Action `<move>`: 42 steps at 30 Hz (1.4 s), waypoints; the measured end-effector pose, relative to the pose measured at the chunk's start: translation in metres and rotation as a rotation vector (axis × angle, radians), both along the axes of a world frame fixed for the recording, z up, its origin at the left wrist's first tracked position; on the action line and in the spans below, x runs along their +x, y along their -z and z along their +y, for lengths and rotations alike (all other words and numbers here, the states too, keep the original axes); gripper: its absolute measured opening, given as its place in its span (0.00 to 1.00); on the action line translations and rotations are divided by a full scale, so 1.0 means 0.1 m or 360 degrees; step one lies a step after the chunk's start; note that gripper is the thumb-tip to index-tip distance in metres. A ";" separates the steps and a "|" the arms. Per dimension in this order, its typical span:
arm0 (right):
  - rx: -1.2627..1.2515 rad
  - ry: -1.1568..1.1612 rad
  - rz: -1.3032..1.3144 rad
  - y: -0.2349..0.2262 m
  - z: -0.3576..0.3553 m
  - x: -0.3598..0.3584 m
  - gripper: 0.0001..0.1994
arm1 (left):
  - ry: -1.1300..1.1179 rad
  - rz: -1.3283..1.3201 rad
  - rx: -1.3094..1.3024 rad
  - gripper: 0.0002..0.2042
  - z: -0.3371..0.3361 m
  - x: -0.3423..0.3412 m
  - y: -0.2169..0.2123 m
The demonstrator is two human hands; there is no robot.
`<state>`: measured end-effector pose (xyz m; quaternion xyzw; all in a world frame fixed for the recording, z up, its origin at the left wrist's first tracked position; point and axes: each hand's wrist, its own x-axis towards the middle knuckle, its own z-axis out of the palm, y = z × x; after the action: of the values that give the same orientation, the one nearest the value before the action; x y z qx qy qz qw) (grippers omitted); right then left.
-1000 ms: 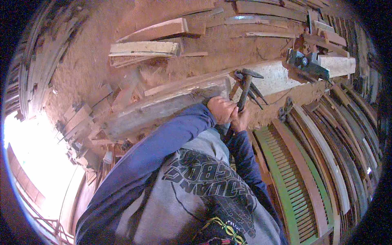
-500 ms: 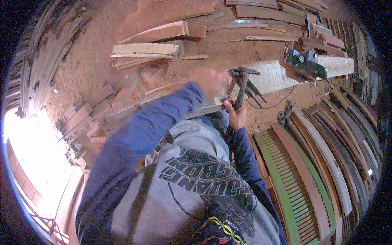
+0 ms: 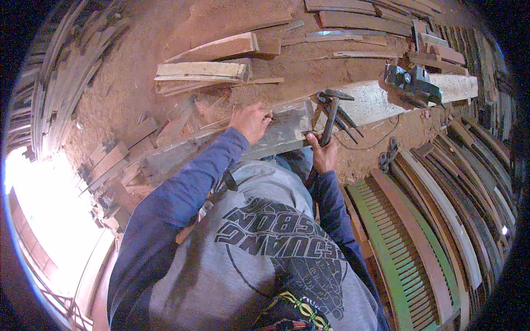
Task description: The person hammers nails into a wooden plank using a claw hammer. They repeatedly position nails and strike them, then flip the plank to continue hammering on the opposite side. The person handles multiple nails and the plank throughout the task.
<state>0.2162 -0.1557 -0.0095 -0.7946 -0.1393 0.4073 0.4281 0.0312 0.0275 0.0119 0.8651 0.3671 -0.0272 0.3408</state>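
My left hand point(image 3: 252, 121) is closed in a pinch above a dark, worn plank point(image 3: 281, 126). Whatever its fingertips hold is too small to make out. At the plank's right end my right hand point(image 3: 324, 153) grips a hammer point(image 3: 330, 122) by its handle, the metal head pointing away from me. A pair of pincers point(image 3: 348, 124) lies close beside the hammer, its two handles spread. Further right, a dark power tool point(image 3: 414, 85), seemingly an electric planer, rests on a pale board point(image 3: 359, 102).
Cut timber blocks point(image 3: 204, 70) lie on the sawdust-covered ground beyond the plank. Offcuts point(image 3: 110, 154) are heaped at the left. A green slatted frame point(image 3: 381, 243) and stacked long boards point(image 3: 436, 198) fill the right. A thin cable point(image 3: 381, 144) curves past the pale board.
My left hand has moved left and toward me, away from the hammer's head, uncovering the plank's end. My right hand and the hammer have barely shifted.
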 end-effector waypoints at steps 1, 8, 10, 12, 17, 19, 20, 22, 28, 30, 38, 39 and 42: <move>0.0005 0.0006 -0.0041 -0.01 0.01 0.00 0.16 | 0.0076 0.0015 0.0005 0.12 0.02 0.00 0.00; -0.0010 0.0000 -0.0160 -0.07 0.05 0.04 0.17 | 0.0894 0.0233 0.0323 0.07 0.28 0.18 -0.12; -0.0004 -0.0004 -0.0190 -0.08 0.04 0.06 0.17 | 0.1155 0.0278 0.0408 0.07 0.35 0.29 -0.18; -0.0060 -0.0018 -0.0211 -0.07 0.04 0.07 0.17 | 0.1404 0.0243 0.0467 0.07 0.43 0.38 -0.23; -0.0034 0.0035 -0.0114 -0.04 0.04 0.09 0.16 | 0.1925 0.0226 0.0514 0.08 0.57 0.56 -0.28; -0.0091 0.0012 -0.0231 -0.03 0.03 0.09 0.17 | 0.2045 0.0170 0.0553 0.09 0.60 0.59 -0.27; -0.0179 0.0000 -0.0283 -0.02 0.03 0.10 0.17 | 0.2106 0.0119 0.0581 0.09 0.62 0.59 -0.26; -0.0097 0.0023 -0.0286 -0.01 0.02 0.11 0.17 | 0.2187 0.0091 0.0613 0.10 0.63 0.59 -0.23; -0.0125 0.0007 -0.0308 0.03 0.00 0.16 0.18 | 0.2263 -0.0165 0.0768 0.07 0.68 0.62 -0.09; -0.0089 0.0020 -0.0294 0.04 -0.01 0.17 0.18 | 0.2435 -0.0004 0.0747 0.10 0.71 0.66 -0.06; -0.0044 0.0060 -0.0239 0.01 0.01 0.21 0.18 | 0.2618 -0.0068 0.0835 0.10 0.77 0.86 -0.15; -0.0032 0.0059 -0.0251 -0.01 0.01 0.21 0.18 | 0.2614 -0.0071 0.0844 0.10 0.77 0.86 -0.16; -0.0115 -0.0007 -0.0255 -0.09 0.05 0.23 0.19 | 0.2485 -0.0107 0.0776 0.10 0.77 0.87 -0.20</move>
<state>0.2395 -0.1504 -0.0003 -0.8393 -0.1601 0.3481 0.3856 0.1183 0.1049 0.0320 0.9216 -0.3559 -0.1502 0.0369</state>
